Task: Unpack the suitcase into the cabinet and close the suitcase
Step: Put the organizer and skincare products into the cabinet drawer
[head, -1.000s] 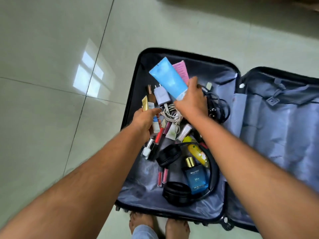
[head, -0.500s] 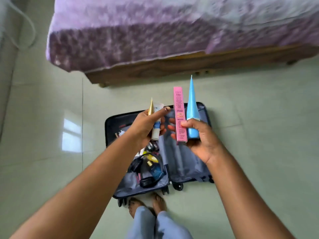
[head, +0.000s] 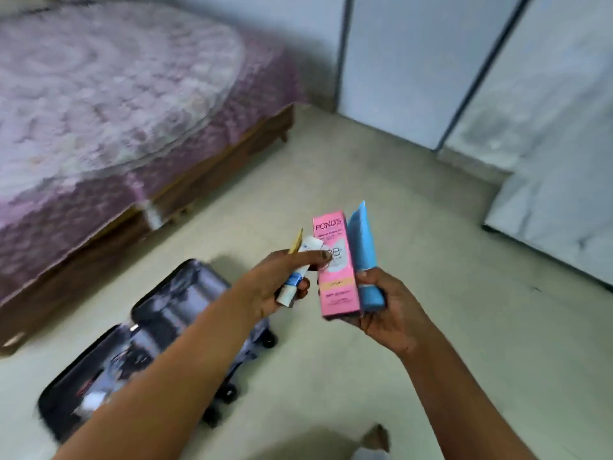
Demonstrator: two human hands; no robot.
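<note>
Bedroom, pale tiled floor (head: 381, 194); bed (head: 99, 94) with a purple patterned cover upper left, tall pale panels (head: 414, 61) along the far right that look like cabinet doors, closed as far as I can tell. Frame is motion-blurred.

Suitcase (head: 149, 343) lies open on the floor lower left, just beside the bed frame, wheels toward the right. Blurred stuff inside, so not emptied yet; can't make out individual items.

Left hand (head: 285, 280) grips two small tubes together: a white one with blue print (head: 298, 270) and a gold-tipped one (head: 296, 242) behind it, thumb across the front. Right hand (head: 388, 310) holds a pink Pond's box (head: 336, 270) and a blue tube (head: 365, 250) side by side, fingers curled under their lower ends, both upright. Pink box sits between the two hands, close to the left thumb; can't tell if they touch.

Step in hand, my read: carry leg, toiletries out of the case and headed for the cabinet. Early to mid task.

Next move calls for a free hand to open a door, since both are full. Likely shift everything into one hand or hook the door with spare fingers. Risk: four slim items in loose grips, one could slip during that shuffle. Then back for the rest, and shut the case last.
</note>
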